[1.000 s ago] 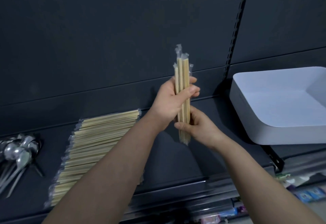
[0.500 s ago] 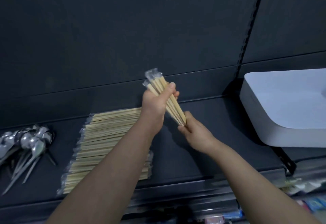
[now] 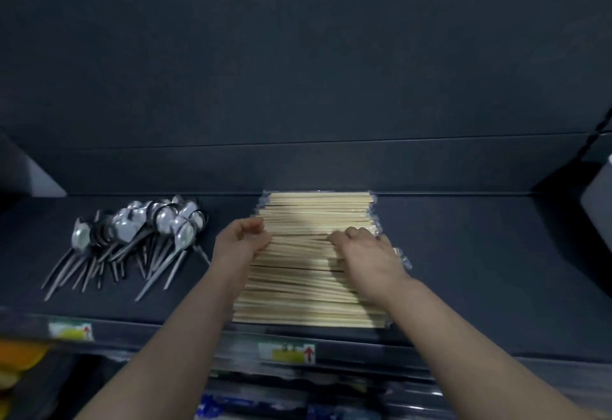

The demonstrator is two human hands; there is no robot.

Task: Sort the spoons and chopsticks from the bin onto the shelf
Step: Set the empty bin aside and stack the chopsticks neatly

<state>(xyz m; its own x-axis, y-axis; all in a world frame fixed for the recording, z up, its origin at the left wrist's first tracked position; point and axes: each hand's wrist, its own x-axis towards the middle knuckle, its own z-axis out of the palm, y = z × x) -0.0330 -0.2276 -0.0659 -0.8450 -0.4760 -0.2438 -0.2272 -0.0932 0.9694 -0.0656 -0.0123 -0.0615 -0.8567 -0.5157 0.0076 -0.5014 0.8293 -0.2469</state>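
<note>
The wrapped chopsticks (image 3: 314,290) lie in a broad, flat stack at the middle of the dark shelf (image 3: 480,254), running left to right. The left hand (image 3: 241,242) curls its fingers round the ends at the stack's left edge. The right hand (image 3: 367,254) sits on top toward the right, fingers bent down onto the sticks; I can't tell whether it actually grips any. The spoons (image 3: 149,227) are heaped at the left, apart from the stack. A corner of the pale bin (image 3: 600,201) shows at the right edge.
</note>
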